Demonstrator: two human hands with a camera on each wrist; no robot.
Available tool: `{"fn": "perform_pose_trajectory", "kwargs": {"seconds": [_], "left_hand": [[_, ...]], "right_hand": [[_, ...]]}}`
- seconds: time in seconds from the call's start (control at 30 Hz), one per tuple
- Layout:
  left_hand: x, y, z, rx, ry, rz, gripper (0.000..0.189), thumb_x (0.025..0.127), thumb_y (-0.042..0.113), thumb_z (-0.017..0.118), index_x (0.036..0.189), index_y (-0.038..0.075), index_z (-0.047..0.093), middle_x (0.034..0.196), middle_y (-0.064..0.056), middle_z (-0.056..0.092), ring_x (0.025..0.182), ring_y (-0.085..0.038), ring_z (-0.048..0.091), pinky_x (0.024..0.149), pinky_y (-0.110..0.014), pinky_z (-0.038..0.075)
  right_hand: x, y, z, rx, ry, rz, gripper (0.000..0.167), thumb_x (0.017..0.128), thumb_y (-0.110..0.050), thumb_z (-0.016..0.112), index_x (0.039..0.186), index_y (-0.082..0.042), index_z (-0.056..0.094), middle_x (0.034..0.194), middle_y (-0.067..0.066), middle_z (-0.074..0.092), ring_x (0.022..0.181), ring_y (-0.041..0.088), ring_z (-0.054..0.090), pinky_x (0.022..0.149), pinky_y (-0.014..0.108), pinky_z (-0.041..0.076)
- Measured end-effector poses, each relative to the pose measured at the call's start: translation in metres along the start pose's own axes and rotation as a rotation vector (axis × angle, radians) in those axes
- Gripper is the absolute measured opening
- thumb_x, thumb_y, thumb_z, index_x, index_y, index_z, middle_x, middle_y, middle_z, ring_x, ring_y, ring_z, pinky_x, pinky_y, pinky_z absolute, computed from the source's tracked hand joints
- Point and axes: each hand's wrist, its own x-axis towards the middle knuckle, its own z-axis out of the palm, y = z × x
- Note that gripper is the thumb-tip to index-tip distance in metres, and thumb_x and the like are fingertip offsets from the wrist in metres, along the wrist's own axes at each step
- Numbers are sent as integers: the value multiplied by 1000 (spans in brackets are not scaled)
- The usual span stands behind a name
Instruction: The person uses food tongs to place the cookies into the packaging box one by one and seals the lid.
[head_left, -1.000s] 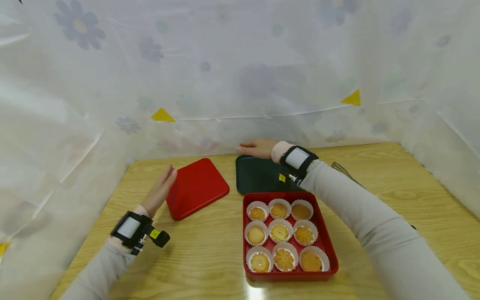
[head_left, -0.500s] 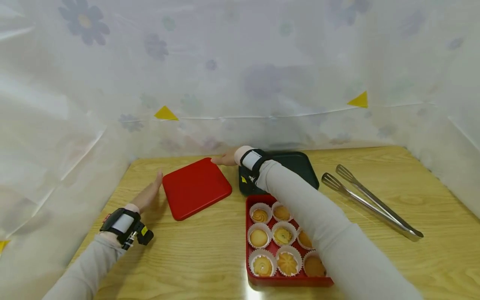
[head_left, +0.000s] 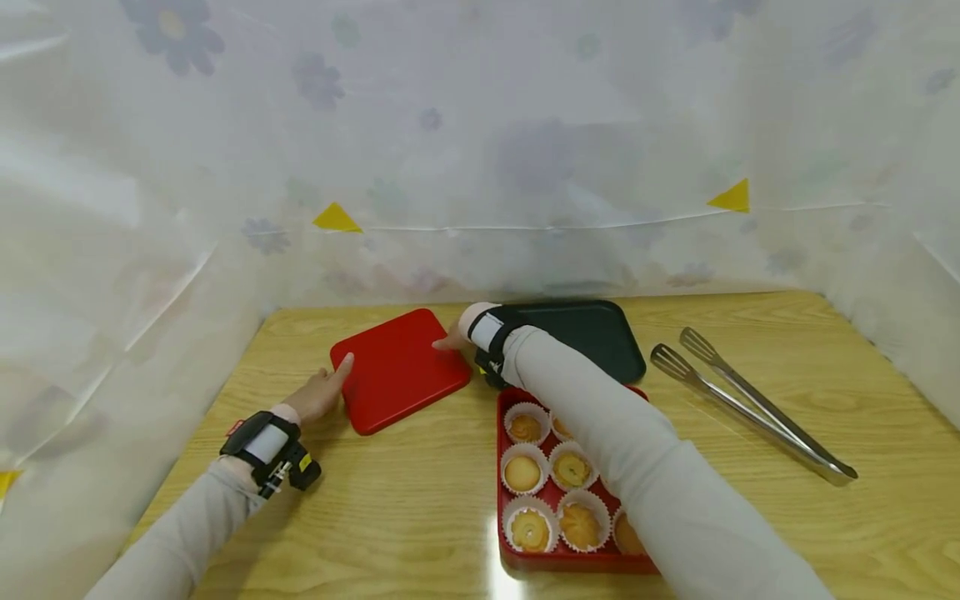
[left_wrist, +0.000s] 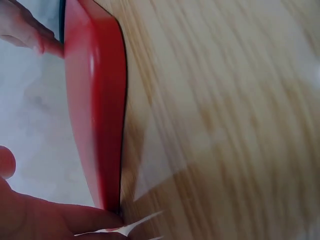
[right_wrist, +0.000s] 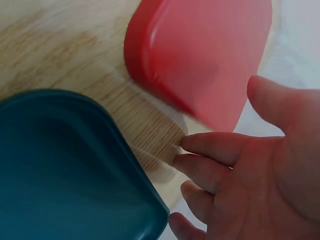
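A red square lid [head_left: 401,371] lies flat on the table, left of centre. At its left edge is my left hand [head_left: 318,396]; in the left wrist view the fingertips [left_wrist: 95,218] touch the lid's side while the thumb stays raised. My right hand [head_left: 453,335] is at the lid's right edge, between lid and dark green tray [head_left: 592,333]. The right wrist view has its fingers [right_wrist: 215,148] extended beside the lid's corner and its thumb spread above. Neither hand grips the lid. The right sleeve hides part of the tray and box.
A red box [head_left: 577,563] of cookies in paper cups, such as a round cookie [head_left: 522,473], stands in front of the tray. Metal tongs [head_left: 757,412] lie on the right of the wooden table [head_left: 390,508]. A plastic sheet [head_left: 465,150] hangs behind.
My right hand has swept left from above the green tray to the lid's right edge, uncovering the tongs. The left hand dipped away, then came back to the lid's left edge.
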Motion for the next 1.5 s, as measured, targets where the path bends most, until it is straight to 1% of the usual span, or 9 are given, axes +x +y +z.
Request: {"fn": "perform_pose_trajectory", "kwargs": {"seconds": [0.27,0.47,0.6,0.63,0.67,0.87,1.07,1.23,1.5], "left_hand": [[0,3,3,-63,-48,13,85,101,55,12,146,-16,3,152,-38,-15,140,-52,-16,113,-65,-5],[-4,4,11,-250,-33,-9,85,102,54,22,148,-9,-11,155,-30,-17,144,-45,-16,114,-63,-6],[-10,9,16,-484,110,94,75,105,44,24,152,1,-14,161,-22,-4,148,-35,1,120,-52,4],[-12,12,16,-547,152,123,72,105,42,25,153,5,-13,161,-21,3,147,-32,9,120,-48,10],[-14,14,16,-596,194,153,69,106,39,26,154,8,-12,160,-20,8,144,-30,17,118,-43,18],[-34,30,6,-849,310,227,70,103,29,43,157,23,-2,149,-19,34,99,-4,58,81,-18,53],[-49,42,-1,-1100,257,281,70,101,18,49,157,27,8,155,-10,29,100,-3,59,80,-20,55],[-58,56,7,-1163,190,328,64,102,16,44,157,23,11,155,-7,27,109,-7,55,84,-21,55],[-77,91,40,-1225,51,412,61,104,12,40,157,23,12,154,-5,31,122,-14,51,93,-29,52]], "right_hand": [[-10,1,-6,-32,-73,-96,70,99,-61,28,151,-16,35,157,-1,31,143,15,29,116,31,26],[-7,13,-7,274,-196,-121,72,100,-58,30,156,-14,17,162,4,18,147,21,21,118,34,23],[-20,18,-13,314,-195,-201,76,99,-60,28,157,-14,13,163,6,13,148,27,17,120,39,19],[-52,12,-18,276,-161,-234,71,101,-55,24,156,-12,14,162,8,15,148,28,18,120,39,18],[-54,13,-19,250,-117,-260,69,102,-54,24,156,-11,16,162,8,17,147,28,20,120,39,19],[-64,23,-19,342,50,-360,64,103,-48,33,152,-8,29,156,14,30,141,31,35,116,40,29],[-94,42,-15,484,95,-436,59,104,-43,35,149,-5,36,152,18,37,137,33,39,114,41,32],[-127,67,-6,617,216,-570,49,105,-31,40,142,0,46,147,19,44,130,33,49,108,42,42],[-174,114,35,1170,178,-660,56,105,-25,39,154,-5,19,150,22,36,98,23,69,90,41,55]]}}
